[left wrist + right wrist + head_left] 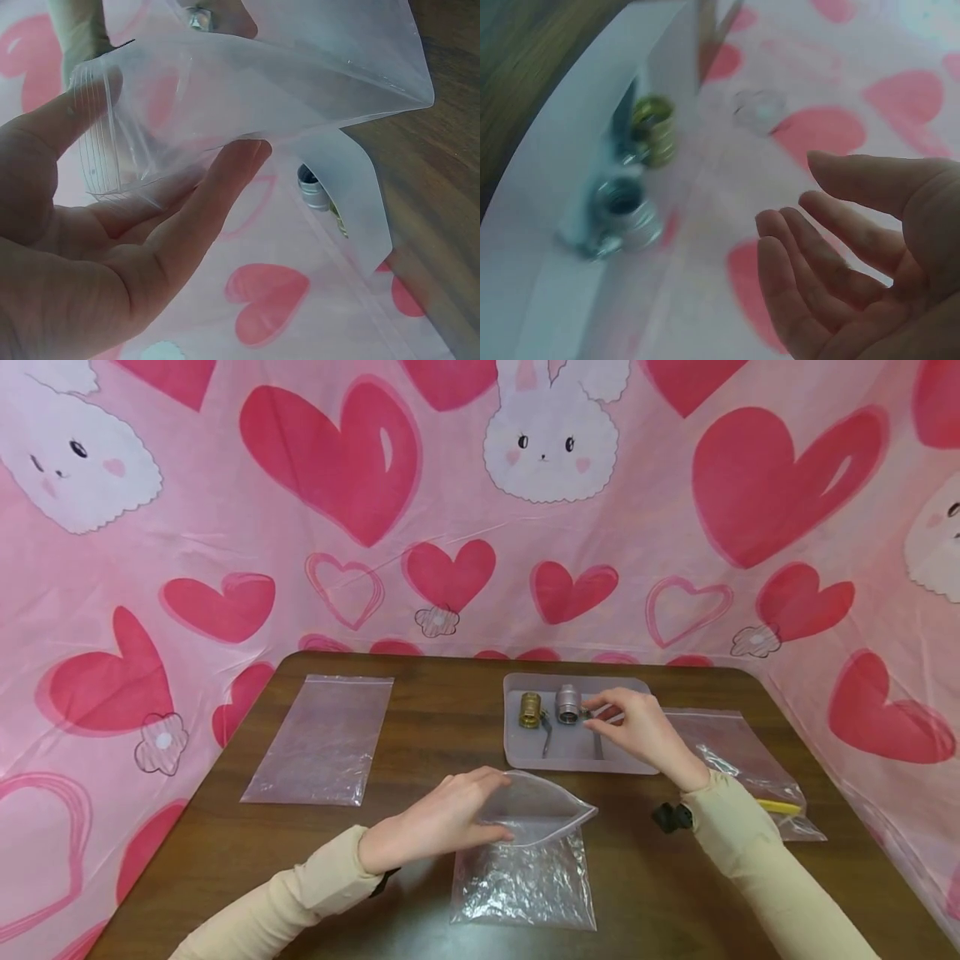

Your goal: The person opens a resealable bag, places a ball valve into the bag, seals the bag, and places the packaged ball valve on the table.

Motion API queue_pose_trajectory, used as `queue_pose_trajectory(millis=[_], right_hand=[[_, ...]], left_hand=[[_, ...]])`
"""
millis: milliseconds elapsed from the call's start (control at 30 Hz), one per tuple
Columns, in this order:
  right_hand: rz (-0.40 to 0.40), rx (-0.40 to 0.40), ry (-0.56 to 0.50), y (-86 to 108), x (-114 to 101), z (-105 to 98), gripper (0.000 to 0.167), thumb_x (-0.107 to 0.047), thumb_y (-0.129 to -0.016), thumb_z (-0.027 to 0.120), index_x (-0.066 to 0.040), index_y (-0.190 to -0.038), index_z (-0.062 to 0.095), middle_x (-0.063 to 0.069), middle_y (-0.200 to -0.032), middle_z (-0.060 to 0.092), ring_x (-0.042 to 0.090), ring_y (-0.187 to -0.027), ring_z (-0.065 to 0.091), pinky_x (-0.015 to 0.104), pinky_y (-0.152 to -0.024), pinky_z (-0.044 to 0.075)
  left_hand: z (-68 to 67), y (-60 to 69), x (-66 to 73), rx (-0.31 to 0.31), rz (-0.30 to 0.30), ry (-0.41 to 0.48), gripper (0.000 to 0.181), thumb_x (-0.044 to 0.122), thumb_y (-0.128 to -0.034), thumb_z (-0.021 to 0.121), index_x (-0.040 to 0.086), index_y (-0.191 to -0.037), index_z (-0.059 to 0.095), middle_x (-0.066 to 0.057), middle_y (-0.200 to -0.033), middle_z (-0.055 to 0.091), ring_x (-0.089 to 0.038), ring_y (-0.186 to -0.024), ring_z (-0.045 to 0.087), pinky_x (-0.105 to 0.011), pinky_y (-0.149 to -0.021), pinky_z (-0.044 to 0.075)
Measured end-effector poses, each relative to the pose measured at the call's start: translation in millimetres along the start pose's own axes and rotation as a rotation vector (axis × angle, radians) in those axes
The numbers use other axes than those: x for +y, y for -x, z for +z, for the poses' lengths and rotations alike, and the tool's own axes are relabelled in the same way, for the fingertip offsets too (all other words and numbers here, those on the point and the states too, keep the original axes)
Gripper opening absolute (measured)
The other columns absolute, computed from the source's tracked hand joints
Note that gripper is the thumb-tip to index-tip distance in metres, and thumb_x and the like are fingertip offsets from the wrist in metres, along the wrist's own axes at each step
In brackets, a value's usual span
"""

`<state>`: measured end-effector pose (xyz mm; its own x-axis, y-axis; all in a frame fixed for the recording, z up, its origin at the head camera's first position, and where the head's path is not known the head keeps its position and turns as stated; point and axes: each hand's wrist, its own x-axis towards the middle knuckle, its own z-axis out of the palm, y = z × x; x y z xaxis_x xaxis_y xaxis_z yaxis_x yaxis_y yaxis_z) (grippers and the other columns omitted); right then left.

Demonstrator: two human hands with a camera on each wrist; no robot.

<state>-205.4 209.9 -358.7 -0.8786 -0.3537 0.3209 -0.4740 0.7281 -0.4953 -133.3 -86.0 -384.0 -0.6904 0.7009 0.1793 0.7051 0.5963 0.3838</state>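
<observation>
My left hand [442, 818] holds a clear zip bag [525, 881] by its gaping mouth, thumb and fingers spread at the rim. In the left wrist view, the bag's plastic [247, 97] stretches across the fingers [232, 176]. My right hand [637, 727] reaches over the white plastic tray [581, 766], its fingertips beside a silver ball valve [568, 704]. The right wrist view shows nothing between the loosely bent fingers [780, 285]. A brass ball valve [530, 710] with a lever handle lies left of the silver valve [628, 210].
A flat clear bag [322, 739] lies on the table's left side. Another bag [742, 743], with a yellow strip [778, 807] in it, lies right of the tray, partly behind the right arm. A heart-patterned cloth [450, 485] hangs behind the wooden table [420, 727].
</observation>
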Motion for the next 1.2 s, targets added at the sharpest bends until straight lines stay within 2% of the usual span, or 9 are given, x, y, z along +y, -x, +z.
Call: queue_pose_trajectory(millis=[233,367,500,667,833,1000,1200], right_hand=[[0.157,-0.081,-0.021,-16.2,37,5,0.028,-0.014,-0.088,0.075,0.0,-0.112,0.07,0.023,-0.111,0.071,0.037,-0.092,0.072,0.048,-0.078,0.059],[0.196,-0.11,-0.026,-24.5,52,9,0.03,-0.015,-0.087,0.074,0.001,-0.111,0.069,0.023,-0.108,0.072,0.038,-0.093,0.071,0.049,-0.08,0.058],[0.245,-0.151,-0.056,-32.5,64,13,0.034,-0.017,-0.088,0.074,0.004,-0.114,0.068,0.023,-0.108,0.071,0.038,-0.096,0.07,0.046,-0.082,0.058],[0.316,-0.21,-0.072,-41.9,73,19,0.037,-0.017,-0.088,0.072,0.006,-0.116,0.066,0.022,-0.107,0.071,0.034,-0.099,0.067,0.032,-0.078,0.055],[0.36,-0.25,-0.06,-50.5,79,22,0.037,-0.017,-0.087,0.073,0.006,-0.116,0.066,0.021,-0.105,0.071,0.024,-0.088,0.067,0.024,-0.07,0.052],[0.379,-0.28,-0.043,-54.0,85,23,0.04,-0.016,-0.087,0.074,0.008,-0.117,0.065,0.022,-0.106,0.07,0.021,-0.086,0.067,0.026,-0.071,0.055],[0.456,-0.345,-0.086,-55.1,90,27,0.043,-0.015,-0.089,0.072,0.009,-0.123,0.06,0.025,-0.115,0.067,0.025,-0.092,0.067,0.034,-0.078,0.058]], left_hand=[[0.6,0.5,-1.6,-0.024,-0.025,0.012,0.061,0.035,-0.0829,0.08,0.0,-0.128,0.06,-0.012,-0.126,0.066,-0.022,-0.112,0.066,-0.043,-0.092,0.056],[0.1,0.6,-1.7,-0.032,-0.034,0.022,0.061,0.034,-0.0836,0.079,0.0,-0.13,0.059,-0.012,-0.128,0.066,-0.022,-0.114,0.066,-0.044,-0.093,0.055],[-0.2,0.8,-2.1,-0.024,-0.014,0.028,0.062,0.033,-0.084,0.079,0.001,-0.132,0.058,-0.011,-0.128,0.066,-0.021,-0.114,0.066,-0.041,-0.093,0.056],[-0.3,0.9,-3.4,-0.015,0.001,0.031,0.062,0.033,-0.0836,0.08,0.001,-0.132,0.058,-0.011,-0.127,0.066,-0.021,-0.112,0.067,-0.037,-0.092,0.057],[-0.6,0.2,-4.4,-0.011,0.011,0.029,0.062,0.032,-0.0834,0.08,0.001,-0.132,0.057,-0.011,-0.126,0.067,-0.021,-0.112,0.067,-0.035,-0.092,0.057],[-1.8,-1.3,-3.6,-0.031,0.005,0.035,0.063,0.033,-0.0843,0.079,0.001,-0.134,0.057,-0.011,-0.128,0.066,-0.021,-0.114,0.066,-0.037,-0.093,0.056],[-2.0,-2.4,-2.8,-0.041,0.002,0.04,0.064,0.033,-0.0838,0.08,0.001,-0.134,0.057,-0.011,-0.129,0.066,-0.021,-0.114,0.066,-0.037,-0.093,0.056]])
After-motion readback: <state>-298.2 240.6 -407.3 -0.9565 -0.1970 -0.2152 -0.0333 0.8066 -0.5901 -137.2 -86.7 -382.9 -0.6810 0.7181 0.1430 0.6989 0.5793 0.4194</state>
